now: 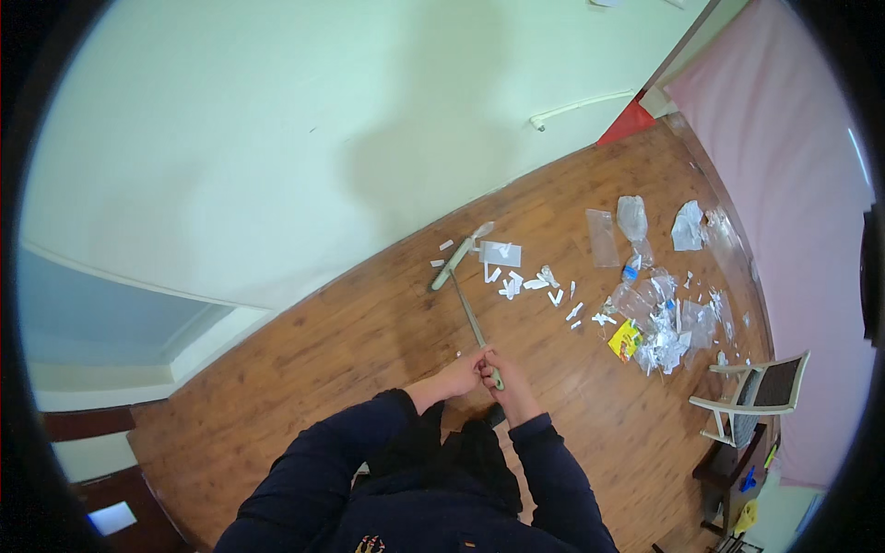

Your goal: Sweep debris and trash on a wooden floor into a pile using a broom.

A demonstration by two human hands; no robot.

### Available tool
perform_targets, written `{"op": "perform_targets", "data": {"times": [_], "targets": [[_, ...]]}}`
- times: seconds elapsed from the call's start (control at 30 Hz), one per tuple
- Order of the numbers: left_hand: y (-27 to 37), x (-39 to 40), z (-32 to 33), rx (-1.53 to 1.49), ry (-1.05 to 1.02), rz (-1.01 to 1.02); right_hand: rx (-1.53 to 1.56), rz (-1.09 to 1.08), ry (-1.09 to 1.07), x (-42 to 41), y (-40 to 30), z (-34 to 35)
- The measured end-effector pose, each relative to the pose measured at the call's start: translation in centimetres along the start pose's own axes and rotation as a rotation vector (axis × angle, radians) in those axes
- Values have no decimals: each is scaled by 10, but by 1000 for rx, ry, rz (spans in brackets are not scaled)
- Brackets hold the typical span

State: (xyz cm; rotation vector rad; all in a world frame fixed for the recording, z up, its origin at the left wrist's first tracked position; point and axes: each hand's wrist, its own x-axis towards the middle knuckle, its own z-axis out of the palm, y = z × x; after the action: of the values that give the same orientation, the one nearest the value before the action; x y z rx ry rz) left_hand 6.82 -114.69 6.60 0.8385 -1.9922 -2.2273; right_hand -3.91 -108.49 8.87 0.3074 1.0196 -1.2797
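Note:
Both of my hands are closed around the handle of a long broom. My left hand (462,373) and my right hand (503,380) touch each other near the handle's end. The broom (470,311) reaches away from me, and its pale green head rests on the wood floor near the wall. Beside the head lie a clear plastic sheet (508,256), a crumpled clear wrapper and several white paper strips (511,285). Farther right is a heap of crumpled paper and plastic (665,345), with a clear bottle (630,304) and a yellow packet (625,340).
A pale wall (242,173) runs along the far side, with a white pipe (581,107) low on it. On the right are a pink curtain (781,207), a chair (753,390) and a dark wooden table (719,470). More plastic bags (632,218) lie on the floor.

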Motion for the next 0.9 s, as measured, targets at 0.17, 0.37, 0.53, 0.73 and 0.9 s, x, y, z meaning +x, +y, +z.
{"op": "perform_targets", "data": {"times": [0.17,0.37,0.53,0.73,0.9], "targets": [[16,1,6,49,-25,-67,43,-3,-53,-15,-11,-7],[-21,29,-21,219,93,-44,173,51,-161,36,-14,-1],[-6,53,-26,8,43,-123,137,19,-92,65,-16,-22],[-24,49,9,-105,-138,-35,191,-117,-61,16,-11,-33],[5,18,42,100,-80,11,124,-82,-8,-33,-19,-43]]}}
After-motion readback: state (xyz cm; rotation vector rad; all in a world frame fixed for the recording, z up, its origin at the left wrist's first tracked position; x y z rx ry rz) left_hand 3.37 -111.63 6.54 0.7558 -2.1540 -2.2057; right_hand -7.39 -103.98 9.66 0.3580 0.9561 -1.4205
